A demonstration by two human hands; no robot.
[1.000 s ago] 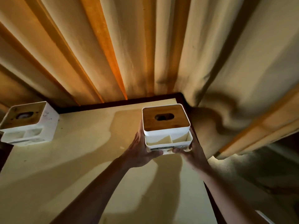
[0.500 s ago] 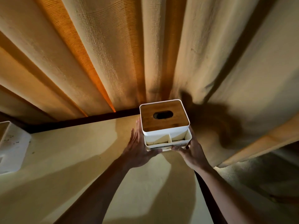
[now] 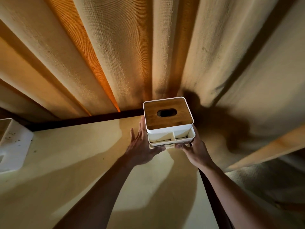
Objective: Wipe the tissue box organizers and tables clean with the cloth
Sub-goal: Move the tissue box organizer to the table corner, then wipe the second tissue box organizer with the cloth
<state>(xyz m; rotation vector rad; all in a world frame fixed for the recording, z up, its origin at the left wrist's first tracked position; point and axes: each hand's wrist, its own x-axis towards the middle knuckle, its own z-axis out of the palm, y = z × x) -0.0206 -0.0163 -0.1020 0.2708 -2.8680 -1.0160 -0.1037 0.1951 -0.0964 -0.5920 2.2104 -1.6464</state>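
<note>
Both hands [image 3: 143, 148] [image 3: 194, 148] hold the organizer [image 3: 168, 119], seemingly above the table [image 3: 66, 162].

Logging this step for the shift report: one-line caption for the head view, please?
Both hands, left hand and right hand, hold a tissue box organizer at the table corner.

tissue box organizer [image 3: 171, 134] was white with a brown wood-grain lid [image 3: 167, 115] and a dark oval slot. table [image 3: 79, 162] was pale yellow with a dark brown edge; second organizer [image 3: 14, 144] white, speckled. curtain [image 3: 115, 47] was beige with orange stripes.
</note>
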